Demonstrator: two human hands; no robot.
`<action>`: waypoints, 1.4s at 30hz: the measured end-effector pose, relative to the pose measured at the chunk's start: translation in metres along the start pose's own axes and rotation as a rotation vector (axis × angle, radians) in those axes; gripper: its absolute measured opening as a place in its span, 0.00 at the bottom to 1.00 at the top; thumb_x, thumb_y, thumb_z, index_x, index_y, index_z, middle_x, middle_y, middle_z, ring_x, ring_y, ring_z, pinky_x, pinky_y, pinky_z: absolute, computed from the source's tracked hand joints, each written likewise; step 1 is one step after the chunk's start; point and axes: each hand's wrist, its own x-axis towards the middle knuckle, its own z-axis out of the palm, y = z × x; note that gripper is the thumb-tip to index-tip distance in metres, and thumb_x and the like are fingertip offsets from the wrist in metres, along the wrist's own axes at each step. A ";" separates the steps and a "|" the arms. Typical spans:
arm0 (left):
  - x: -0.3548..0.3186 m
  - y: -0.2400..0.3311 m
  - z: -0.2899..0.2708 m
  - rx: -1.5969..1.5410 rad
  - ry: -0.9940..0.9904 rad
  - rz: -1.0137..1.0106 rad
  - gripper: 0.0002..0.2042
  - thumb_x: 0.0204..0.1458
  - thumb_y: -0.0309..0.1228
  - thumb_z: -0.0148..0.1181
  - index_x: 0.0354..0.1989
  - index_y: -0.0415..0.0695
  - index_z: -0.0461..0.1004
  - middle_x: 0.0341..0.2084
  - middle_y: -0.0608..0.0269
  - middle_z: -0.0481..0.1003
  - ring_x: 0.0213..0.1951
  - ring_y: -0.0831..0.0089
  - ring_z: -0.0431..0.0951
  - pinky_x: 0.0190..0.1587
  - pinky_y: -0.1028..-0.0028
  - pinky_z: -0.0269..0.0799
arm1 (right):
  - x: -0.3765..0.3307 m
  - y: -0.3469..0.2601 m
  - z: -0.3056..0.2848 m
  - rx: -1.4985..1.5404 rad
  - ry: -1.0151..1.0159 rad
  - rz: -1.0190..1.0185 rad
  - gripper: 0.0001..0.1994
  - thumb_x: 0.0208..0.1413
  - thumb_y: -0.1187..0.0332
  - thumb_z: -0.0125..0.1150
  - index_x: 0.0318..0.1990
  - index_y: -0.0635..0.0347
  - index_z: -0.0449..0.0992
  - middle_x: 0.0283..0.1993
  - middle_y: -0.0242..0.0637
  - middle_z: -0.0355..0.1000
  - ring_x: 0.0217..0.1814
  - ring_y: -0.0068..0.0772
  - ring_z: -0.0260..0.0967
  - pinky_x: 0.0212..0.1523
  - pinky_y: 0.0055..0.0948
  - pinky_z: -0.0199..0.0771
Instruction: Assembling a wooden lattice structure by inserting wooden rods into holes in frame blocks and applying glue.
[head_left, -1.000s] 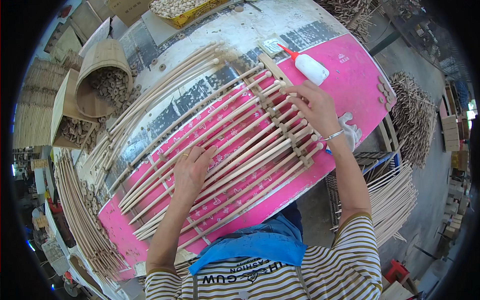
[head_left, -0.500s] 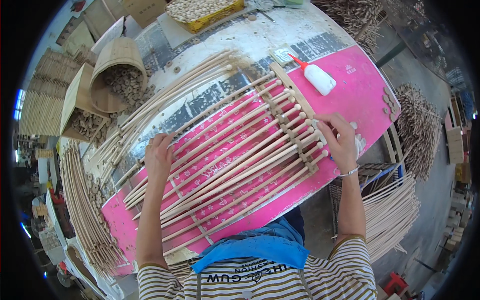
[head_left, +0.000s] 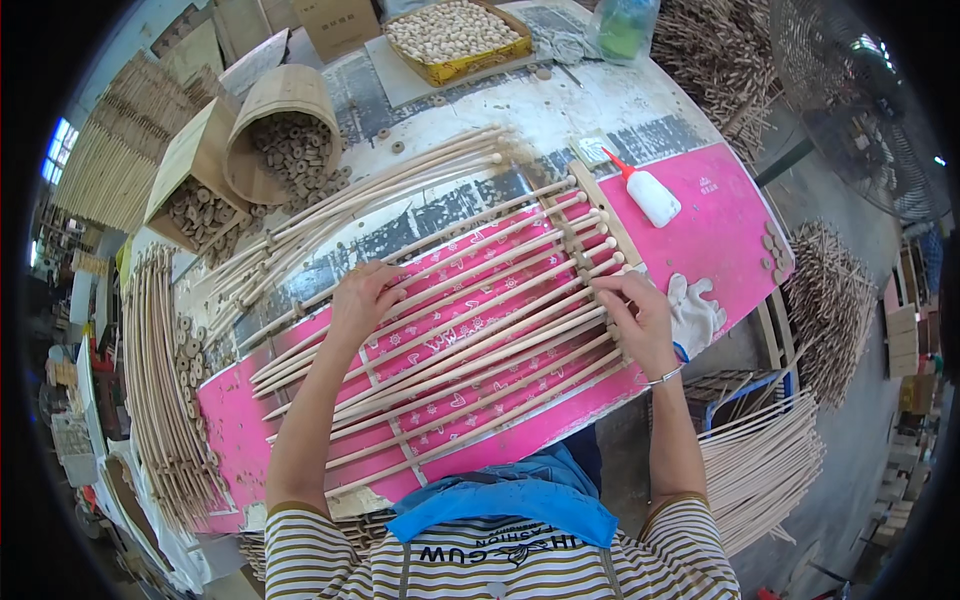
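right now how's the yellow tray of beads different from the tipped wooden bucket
The yellow tray sits flat at the table's far edge, shallow and square, heaped with pale round beads. The wooden bucket lies on its side farther left, round and deep, spilling darker ring-shaped pieces onto the table. Both hold small wooden parts, beyond either hand.

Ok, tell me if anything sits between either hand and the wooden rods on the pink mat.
Nothing visible does. The left hand and the right hand both rest directly on the wooden rods. The white glove lies just beyond the right hand, off the rods.
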 end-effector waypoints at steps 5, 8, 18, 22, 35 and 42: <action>-0.001 0.007 -0.020 -0.007 0.133 0.067 0.09 0.59 0.30 0.66 0.47 0.47 0.84 0.34 0.58 0.78 0.40 0.54 0.80 0.44 0.57 0.76 | 0.000 -0.015 0.032 0.037 -0.054 -0.067 0.09 0.64 0.76 0.65 0.49 0.63 0.85 0.36 0.36 0.76 0.37 0.28 0.72 0.41 0.27 0.71; -0.015 0.043 -0.055 -0.036 0.238 0.012 0.10 0.61 0.25 0.62 0.49 0.46 0.84 0.33 0.55 0.76 0.38 0.52 0.80 0.40 0.57 0.75 | -0.003 -0.027 0.065 0.248 -0.117 -0.040 0.15 0.67 0.71 0.64 0.59 0.63 0.81 0.37 0.31 0.76 0.35 0.20 0.70 0.36 0.22 0.69; -0.113 0.106 -0.103 -0.387 -0.072 -0.264 0.17 0.60 0.23 0.66 0.58 0.41 0.79 0.43 0.53 0.81 0.47 0.62 0.85 0.54 0.65 0.83 | -0.016 -0.041 0.134 1.098 -0.171 0.478 0.16 0.74 0.58 0.60 0.52 0.63 0.83 0.32 0.29 0.79 0.31 0.17 0.75 0.34 0.20 0.76; -0.136 0.069 -0.082 -0.549 -0.038 -0.293 0.12 0.61 0.21 0.65 0.52 0.33 0.79 0.39 0.57 0.79 0.43 0.71 0.82 0.49 0.73 0.78 | -0.017 -0.044 0.111 0.961 -0.164 0.530 0.15 0.72 0.58 0.62 0.51 0.61 0.84 0.33 0.30 0.80 0.30 0.18 0.75 0.33 0.22 0.76; -0.099 0.139 -0.024 -0.517 -0.095 -0.185 0.09 0.67 0.22 0.57 0.50 0.33 0.79 0.34 0.65 0.78 0.30 0.81 0.72 0.31 0.78 0.68 | -0.078 -0.054 0.174 1.170 -0.082 0.380 0.18 0.71 0.56 0.64 0.38 0.63 0.83 0.30 0.30 0.80 0.25 0.17 0.74 0.25 0.20 0.74; -0.090 0.157 -0.019 -0.592 -0.148 -0.188 0.09 0.69 0.24 0.59 0.53 0.35 0.78 0.35 0.68 0.77 0.31 0.86 0.70 0.32 0.82 0.65 | -0.091 -0.032 0.167 1.135 -0.231 0.294 0.14 0.62 0.67 0.75 0.50 0.65 0.80 0.41 0.31 0.82 0.36 0.17 0.76 0.35 0.22 0.78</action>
